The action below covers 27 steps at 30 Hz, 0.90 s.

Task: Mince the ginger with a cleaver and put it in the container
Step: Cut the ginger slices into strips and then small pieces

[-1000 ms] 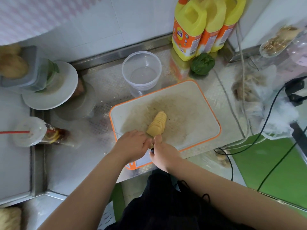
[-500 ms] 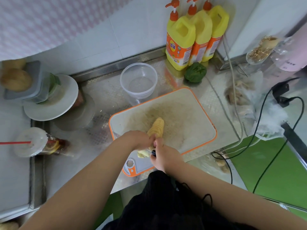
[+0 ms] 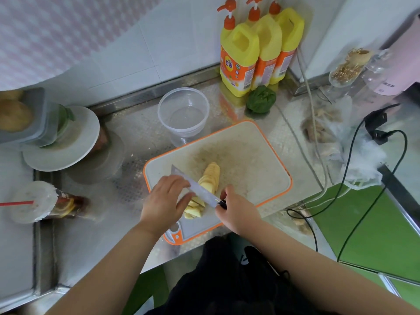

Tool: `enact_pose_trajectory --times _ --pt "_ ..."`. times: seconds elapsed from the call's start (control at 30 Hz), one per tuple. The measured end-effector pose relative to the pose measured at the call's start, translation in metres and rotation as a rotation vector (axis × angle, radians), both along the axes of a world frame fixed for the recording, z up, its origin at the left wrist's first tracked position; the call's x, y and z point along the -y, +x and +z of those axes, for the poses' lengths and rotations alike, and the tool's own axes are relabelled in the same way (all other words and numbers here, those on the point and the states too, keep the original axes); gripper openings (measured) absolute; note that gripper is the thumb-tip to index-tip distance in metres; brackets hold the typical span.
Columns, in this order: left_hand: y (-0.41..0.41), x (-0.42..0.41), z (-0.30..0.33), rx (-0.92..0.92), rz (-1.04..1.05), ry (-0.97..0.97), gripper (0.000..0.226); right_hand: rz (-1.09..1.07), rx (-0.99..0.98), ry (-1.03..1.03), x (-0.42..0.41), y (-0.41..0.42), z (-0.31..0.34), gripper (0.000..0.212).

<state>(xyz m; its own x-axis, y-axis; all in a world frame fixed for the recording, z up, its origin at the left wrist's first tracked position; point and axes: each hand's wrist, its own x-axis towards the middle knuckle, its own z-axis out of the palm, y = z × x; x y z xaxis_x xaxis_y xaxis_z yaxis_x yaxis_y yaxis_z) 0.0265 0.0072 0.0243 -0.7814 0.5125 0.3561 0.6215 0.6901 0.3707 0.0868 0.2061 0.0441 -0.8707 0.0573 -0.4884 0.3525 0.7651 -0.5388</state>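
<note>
The cleaver (image 3: 195,189) is gripped at its handle by the right hand (image 3: 238,211); just beyond, sliced ginger (image 3: 210,178) is apparently steadied by the left hand's (image 3: 164,201) relaxed fingers, container (image 3: 183,114) farther off

kitchen: steel counter (image 3: 141,133), cutting board (image 3: 250,155)

A steel counter (image 3: 141,137) carries an orange-rimmed board (image 3: 261,160) at its front edge, a clear tub (image 3: 183,114) behind, and three yellow bottles (image 3: 238,62) in the back corner.
</note>
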Motion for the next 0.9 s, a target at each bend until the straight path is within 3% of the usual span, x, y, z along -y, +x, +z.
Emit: enact_pose_trajectory --times 0.13,0.2,0.4,0.67,0.9 --pt "0.013 0.015 -0.034 0.272 -0.157 -0.412 0.074 -0.080 -0.028 -0.023 -0.005 0.000 -0.001 0.020" --pt "0.012 0.014 -0.042 0.382 -0.187 -0.522 0.090 -0.099 -0.035 -0.048 -0.007 0.000 -0.001 0.020" --pt "-0.003 0.005 -0.047 0.405 -0.199 -0.586 0.076 -0.118 -0.027 -0.053 -0.014 0.004 -0.004 0.019" --pt "-0.005 -0.003 -0.043 0.579 -0.151 -0.556 0.060 -0.068 -0.033 -0.020 -0.015 0.004 -0.008 0.019" --pt "0.004 -0.003 -0.043 0.589 -0.097 -0.558 0.056 0.030 0.014 0.016 -0.008 0.002 -0.016 0.017"
